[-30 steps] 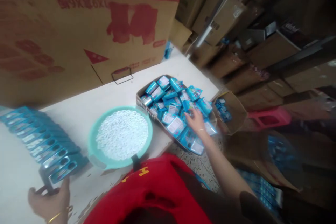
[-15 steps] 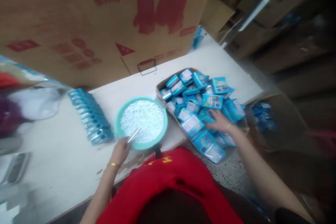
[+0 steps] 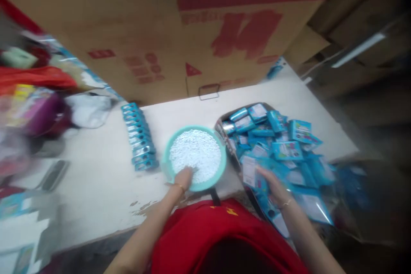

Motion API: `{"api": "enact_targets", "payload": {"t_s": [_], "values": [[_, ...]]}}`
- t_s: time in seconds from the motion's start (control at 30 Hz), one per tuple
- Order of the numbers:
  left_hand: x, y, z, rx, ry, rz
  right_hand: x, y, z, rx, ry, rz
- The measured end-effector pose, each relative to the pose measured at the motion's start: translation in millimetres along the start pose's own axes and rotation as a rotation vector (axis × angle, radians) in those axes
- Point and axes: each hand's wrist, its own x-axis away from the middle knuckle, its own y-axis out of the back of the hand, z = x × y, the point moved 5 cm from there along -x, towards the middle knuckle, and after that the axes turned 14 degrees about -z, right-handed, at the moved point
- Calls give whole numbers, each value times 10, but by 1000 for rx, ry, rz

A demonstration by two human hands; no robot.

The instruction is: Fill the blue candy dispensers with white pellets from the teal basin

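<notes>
Left hand (image 3: 183, 178) crosses the near rim of the bowl (image 3: 166, 162) at the table (image 3: 96, 188) edge.

Fingertips of the left hand (image 3: 183, 178) lie hidden in white pellets (image 3: 195, 156); print on the packets (image 3: 287, 150) is blurred.

A round teal bowl (image 3: 165, 159) sits upright near the tabletop's (image 3: 105, 188) front edge, filled with a low heap of small white pellets (image 3: 196, 154). The left hand (image 3: 184, 178) has its fingertips in the heap at the bowl's 7 o'clock side. At the bowl's 3 o'clock, just beside it, an open cardboard tray (image 3: 219, 120) holds a loose jumble of blue packets (image 3: 289, 145). One packet (image 3: 248, 170), its white-labelled face up and blurred, stands tilted at the pile's 8 o'clock edge, gripped by the right hand (image 3: 272, 184).
</notes>
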Motion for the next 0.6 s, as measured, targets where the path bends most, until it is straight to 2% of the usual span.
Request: {"api": "enact_targets", "payload": {"t_s": [0.07,0.1,0.17,0.23,0.33,0.47,0.6], "values": [[8,-65,-35,11,38,-13,-124,-517,-108,-82,-142,248],[23,-84,-40,14,57,-24,-222,-727,-122,-115,-163,309],[63,-94,-41,17,93,-48,-466,-1035,-94,-163,-142,342],[105,-75,-52,17,126,-72,-701,-1205,-41,-184,-105,352],[145,-28,-102,18,168,-101,-985,-1203,28,-123,6,340],[159,12,-176,16,214,-120,-1244,-967,117,50,200,279],[177,-4,-187,23,254,-123,-1463,-797,261,156,282,249]]}}
